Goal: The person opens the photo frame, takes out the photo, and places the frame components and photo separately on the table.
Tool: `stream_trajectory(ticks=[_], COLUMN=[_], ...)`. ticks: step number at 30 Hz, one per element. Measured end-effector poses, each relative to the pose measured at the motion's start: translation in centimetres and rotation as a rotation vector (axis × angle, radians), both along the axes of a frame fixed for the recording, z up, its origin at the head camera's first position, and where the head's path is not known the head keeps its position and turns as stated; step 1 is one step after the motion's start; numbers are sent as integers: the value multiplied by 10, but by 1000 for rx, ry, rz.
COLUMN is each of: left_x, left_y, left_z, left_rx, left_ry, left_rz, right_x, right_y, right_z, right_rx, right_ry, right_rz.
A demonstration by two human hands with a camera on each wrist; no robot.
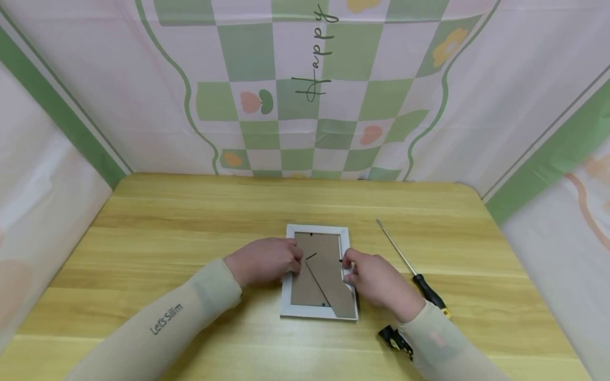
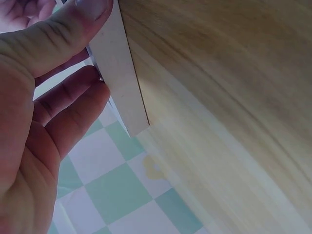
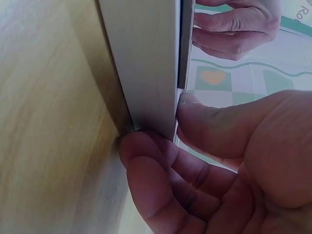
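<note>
A white picture frame (image 1: pixel 310 312) lies back side up on the wooden table. Its brown backing board (image 1: pixel 305 288) sits askew, with the lower right corner over the frame's rim. My left hand (image 1: pixel 267 261) holds the frame's left side; the left wrist view shows the thumb against the outer side and fingers over the edge. At the right side, my right hand (image 1: pixel 378 275) grips the frame. In the right wrist view, its thumb (image 3: pixel 209 122) touches the rim by the backing board, while curled fingers (image 3: pixel 151 185) are at the frame's outer side.
A screwdriver (image 1: pixel 429 291) with a black and yellow handle lies right of the frame, partly behind my right forearm. A small black and yellow object (image 1: pixel 393 337), partly covered by the right sleeve, lies nearer me. A checkered curtain (image 1: pixel 295 106) hangs behind the table (image 1: pixel 190 211).
</note>
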State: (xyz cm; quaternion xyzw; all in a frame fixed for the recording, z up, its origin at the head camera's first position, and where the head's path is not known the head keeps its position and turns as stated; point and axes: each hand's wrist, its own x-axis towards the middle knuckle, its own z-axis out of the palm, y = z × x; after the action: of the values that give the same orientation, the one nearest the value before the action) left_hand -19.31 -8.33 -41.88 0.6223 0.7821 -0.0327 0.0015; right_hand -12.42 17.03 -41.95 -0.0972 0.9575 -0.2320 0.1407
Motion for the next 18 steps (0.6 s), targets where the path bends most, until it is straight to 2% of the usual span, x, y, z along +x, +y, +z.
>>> stream_trajectory(ticks=[3,11,14,18], left_x=[1,1,1,3], left_y=[-1,-2,-2,-3], left_z=[0,-3,-4,-5], left_rx=[0,34,46,51], left_ry=[-20,-126,-132,-122], left_rz=[26,116,132,142], right_x=[0,-1,-3,-4], right_y=[0,2,3,3], right_z=[0,2,2,2], right_rx=[-4,-9,9,58], right_ry=[-2,-36,-36,3], right_rz=[1,-8,-12,15])
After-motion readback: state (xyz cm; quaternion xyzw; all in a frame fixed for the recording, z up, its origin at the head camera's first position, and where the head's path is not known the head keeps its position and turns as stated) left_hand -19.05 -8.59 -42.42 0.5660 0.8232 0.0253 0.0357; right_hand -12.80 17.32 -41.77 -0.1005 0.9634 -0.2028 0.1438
